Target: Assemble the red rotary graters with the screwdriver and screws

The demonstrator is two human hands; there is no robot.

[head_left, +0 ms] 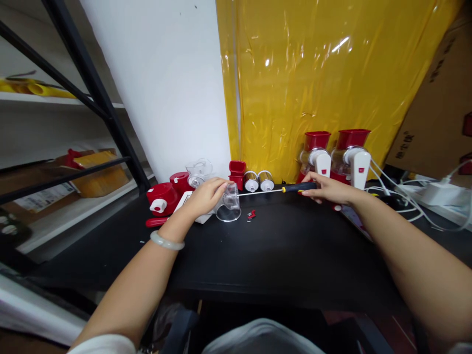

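Note:
My left hand (208, 196) is wrapped over a clear plastic housing (229, 209), which lies on its side on the black table. In my right hand (324, 188) is the dark, yellow-trimmed handle of a screwdriver (295, 188). Its long shaft points left, and the tip reaches the clear housing; the exact contact point is too small to make out. Just right of the housing lie a small red part (251, 214) and tiny screw-like bits. Partly hidden behind my left hand is a white piece (204, 218).
Red-and-white machine bodies (162, 197) and a red handle (157, 222) sit at left. A red hopper (237, 172) and two metal drums (258, 181) stand at the back. Two assembled red-and-white machines (350, 157) are at right, beside white cables (416, 206) and a tablet-like object (356, 221).

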